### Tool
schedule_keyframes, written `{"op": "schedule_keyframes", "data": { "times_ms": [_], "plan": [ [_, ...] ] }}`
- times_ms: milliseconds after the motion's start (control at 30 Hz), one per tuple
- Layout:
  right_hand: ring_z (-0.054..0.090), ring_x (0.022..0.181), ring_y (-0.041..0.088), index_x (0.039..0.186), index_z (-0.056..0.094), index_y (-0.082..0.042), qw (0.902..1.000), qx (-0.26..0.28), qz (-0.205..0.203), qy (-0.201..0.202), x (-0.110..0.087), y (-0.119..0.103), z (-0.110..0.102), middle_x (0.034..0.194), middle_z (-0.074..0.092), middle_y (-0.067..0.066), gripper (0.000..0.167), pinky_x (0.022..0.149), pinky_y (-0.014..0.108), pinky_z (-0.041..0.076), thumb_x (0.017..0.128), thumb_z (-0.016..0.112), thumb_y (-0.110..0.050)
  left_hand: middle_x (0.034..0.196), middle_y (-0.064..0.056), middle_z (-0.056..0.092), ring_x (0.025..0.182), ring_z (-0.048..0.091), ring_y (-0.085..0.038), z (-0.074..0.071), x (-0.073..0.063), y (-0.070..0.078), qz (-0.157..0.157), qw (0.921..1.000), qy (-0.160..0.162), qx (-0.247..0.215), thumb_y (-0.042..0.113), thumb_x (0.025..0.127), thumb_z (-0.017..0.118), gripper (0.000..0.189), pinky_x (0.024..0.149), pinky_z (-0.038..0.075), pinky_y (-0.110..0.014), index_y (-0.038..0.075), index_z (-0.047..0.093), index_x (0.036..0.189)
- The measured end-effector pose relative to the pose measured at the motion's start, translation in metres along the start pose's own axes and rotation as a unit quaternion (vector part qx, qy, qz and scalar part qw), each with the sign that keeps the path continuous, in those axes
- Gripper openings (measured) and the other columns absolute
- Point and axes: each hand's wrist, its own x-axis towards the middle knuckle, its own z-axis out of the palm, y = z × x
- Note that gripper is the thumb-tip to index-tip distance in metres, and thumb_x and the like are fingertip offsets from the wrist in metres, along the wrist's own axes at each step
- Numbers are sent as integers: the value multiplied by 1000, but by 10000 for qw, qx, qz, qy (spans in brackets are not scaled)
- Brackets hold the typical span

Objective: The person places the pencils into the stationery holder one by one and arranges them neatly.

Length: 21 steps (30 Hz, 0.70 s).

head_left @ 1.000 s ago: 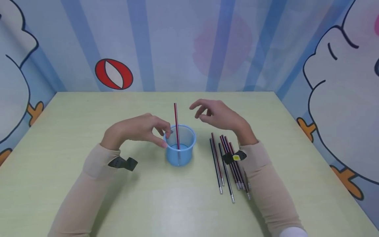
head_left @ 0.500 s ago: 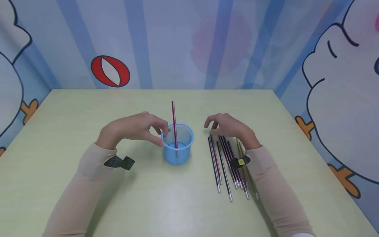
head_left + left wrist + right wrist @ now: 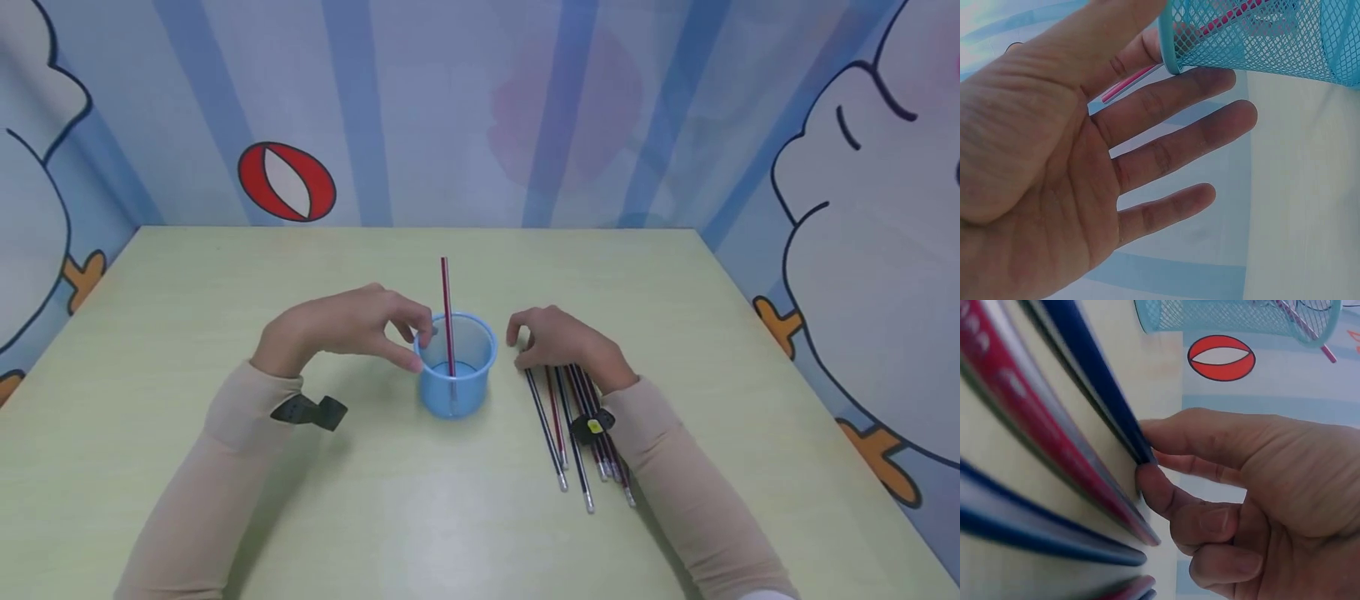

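Observation:
A light blue mesh pencil cup [image 3: 455, 393] stands on the table. One red-striped pencil [image 3: 447, 308] leans upright in it, rising well above the rim. My left hand [image 3: 352, 323] holds the cup's near-left rim with thumb and index finger; in the left wrist view its other fingers [image 3: 1166, 156] extend below the rim. To the right, my right hand [image 3: 558, 337] is low over the far ends of a group of pencils [image 3: 576, 433]. Its thumb and index finger pinch the end of a dark blue pencil [image 3: 1094, 369], the leftmost one. The other fingers are curled in.
Several red and dark blue pencils lie side by side, silver ends toward me, partly under the right wrist's black camera [image 3: 592, 425]. The pale table [image 3: 420, 517] meets a blue striped backdrop [image 3: 450, 117] with a printed red-and-white ball [image 3: 287, 182].
My right hand has come down from beside the cup to the pencils' far ends, and its thumb and index finger now pinch one. The left hand has stayed at the cup's rim.

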Motion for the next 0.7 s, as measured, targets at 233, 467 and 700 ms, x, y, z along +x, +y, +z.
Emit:
{"op": "schedule_keyframes", "data": {
  "times_ms": [233, 467, 700],
  "plan": [
    [53, 72, 18, 99, 67, -7, 9989, 60, 367, 291, 3, -7, 6, 98, 63, 7, 12, 65, 31, 45, 88, 68, -11, 116, -2, 68, 111, 64, -22, 0, -1, 0, 35, 10000, -7, -23, 32, 87, 78, 22, 91, 52, -44, 19, 64, 99],
    [58, 69, 19, 102, 67, -6, 9948, 512, 424, 767, -1, -10, -8, 92, 67, 9, 15, 61, 31, 47, 89, 67, -13, 116, -3, 68, 112, 64, -23, 0, -1, 1, -21, 10000, -30, -17, 31, 88, 78, 25, 91, 52, -44, 15, 65, 101],
    [60, 74, 21, 105, 65, -9, 9848, 1085, 104, 1352, -16, -12, -31, 89, 71, 7, 16, 64, 34, 47, 89, 64, -14, 115, -3, 68, 111, 64, -23, 0, -1, 1, -14, 10000, -34, -84, 30, 88, 78, 24, 91, 52, -44, 16, 65, 101]
  ]
}}
